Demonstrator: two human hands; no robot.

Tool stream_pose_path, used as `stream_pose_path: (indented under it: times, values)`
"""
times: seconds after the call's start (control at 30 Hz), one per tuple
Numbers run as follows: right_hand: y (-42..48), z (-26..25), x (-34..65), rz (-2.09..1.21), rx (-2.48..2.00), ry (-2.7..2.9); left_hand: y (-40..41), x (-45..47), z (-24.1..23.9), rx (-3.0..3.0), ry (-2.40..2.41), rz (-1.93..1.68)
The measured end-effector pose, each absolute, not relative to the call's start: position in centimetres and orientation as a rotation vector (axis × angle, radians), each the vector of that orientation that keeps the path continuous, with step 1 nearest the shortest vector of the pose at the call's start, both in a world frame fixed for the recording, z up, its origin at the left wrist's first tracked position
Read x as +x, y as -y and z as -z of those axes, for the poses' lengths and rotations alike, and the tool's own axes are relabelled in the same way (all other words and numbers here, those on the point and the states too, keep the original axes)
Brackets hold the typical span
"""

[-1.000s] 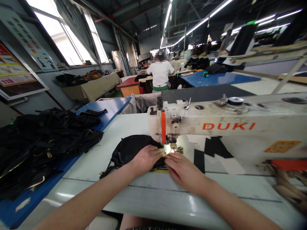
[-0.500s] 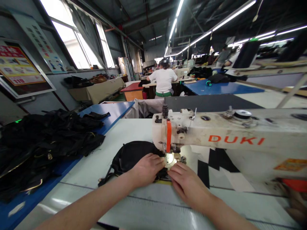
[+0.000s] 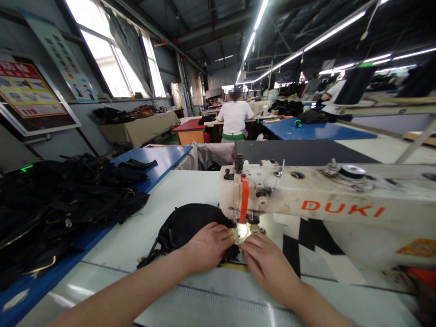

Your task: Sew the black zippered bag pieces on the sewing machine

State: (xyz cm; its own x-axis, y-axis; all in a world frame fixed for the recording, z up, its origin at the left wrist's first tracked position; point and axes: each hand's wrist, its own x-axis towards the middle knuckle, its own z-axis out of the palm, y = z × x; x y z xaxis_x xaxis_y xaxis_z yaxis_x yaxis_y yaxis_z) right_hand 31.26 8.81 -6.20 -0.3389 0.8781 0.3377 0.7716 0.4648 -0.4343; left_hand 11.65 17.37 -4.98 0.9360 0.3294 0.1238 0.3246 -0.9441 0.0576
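Note:
A black fabric piece (image 3: 190, 222) with a curved edge and a thin strap lies on the pale sewing table, its right end under the head of the white sewing machine (image 3: 272, 186). My left hand (image 3: 211, 245) presses on the piece with its fingers together, the fingertips beside the lit needle area (image 3: 242, 230). Close to its right, my right hand (image 3: 262, 254) has its fingers pinched at the fabric's near right edge, just in front of the needle. What lies under its fingertips is partly hidden.
Black zippered pieces (image 3: 68, 204) are heaped on a blue table (image 3: 163, 156) at the left. Black and white scraps (image 3: 320, 238) lie under the machine arm. A ruler strip (image 3: 218, 295) crosses the tabletop. A person in a white shirt (image 3: 235, 117) sits ahead, facing away.
The view has shifted slightly, so the machine appears a little lower and farther right. Both hands stay at the fabric by the needle, with little visible movement.

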Motion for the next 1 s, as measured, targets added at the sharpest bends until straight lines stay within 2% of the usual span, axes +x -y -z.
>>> stream_pose_path:
  times: [0.3,1.0]
  values:
    - [-9.9,6.6,30.5,0.017,-1.558,2.280,-17.4,11.6,5.9,3.042,-0.511,-0.341]
    - [-10.1,6.5,30.3,0.079,-1.586,2.334,-18.0,11.3,6.4,3.011,-0.483,-0.433]
